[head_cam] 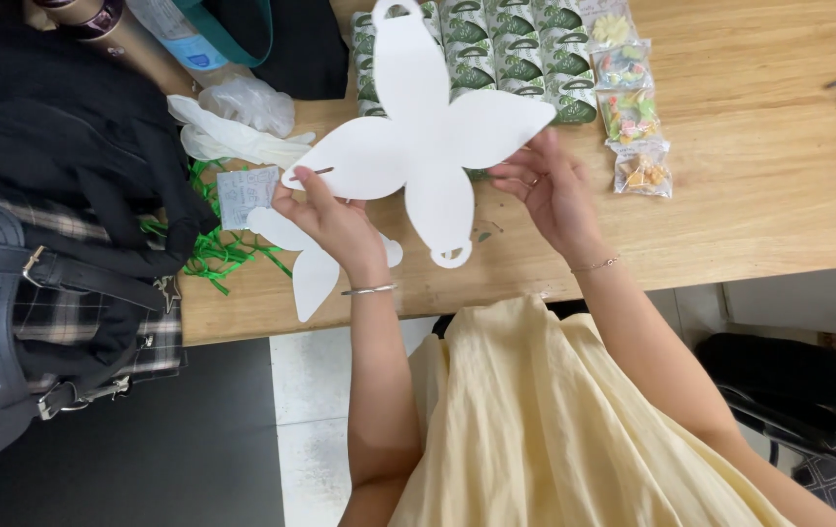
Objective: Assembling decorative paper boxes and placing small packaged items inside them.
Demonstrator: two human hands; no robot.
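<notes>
A single head-worn camera looks steeply down from above the person's lap, close enough that both forearms run up from the bottom edge and the left hand [332, 217] and right hand [550, 190] sit near the middle of the frame. The view faces forward across the near edge of the wooden desk [779, 166], which fills the upper half, while the pale yellow skirt [555, 420] and a strip of floor fill the lower half. No second view shares the scene.
</notes>
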